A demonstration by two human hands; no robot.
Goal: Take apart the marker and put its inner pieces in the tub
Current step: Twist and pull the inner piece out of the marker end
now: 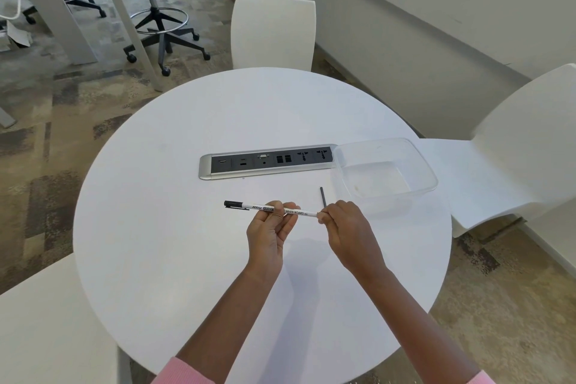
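A round white table fills the middle of the room. Two bare arms with pink sleeves reach over its near edge. The left hand holds a white marker by its middle, just above the table top. The marker lies almost level, and its black cap points left. The right hand pinches the marker's right end with closed fingers. A thin dark stick pokes up from the right hand's fingers.

A clear plastic tub sits on the right side of the table, a little farther away than the hands. Nothing is in it but a small smudge. Its left edge touches a long gray strip of plugs set into the table's middle.

White chairs stand at the far side, the right side and the near left. Farther off to the left, a black rolling chair stands on patchy brown and gray carpet. A pale wall runs along the right.
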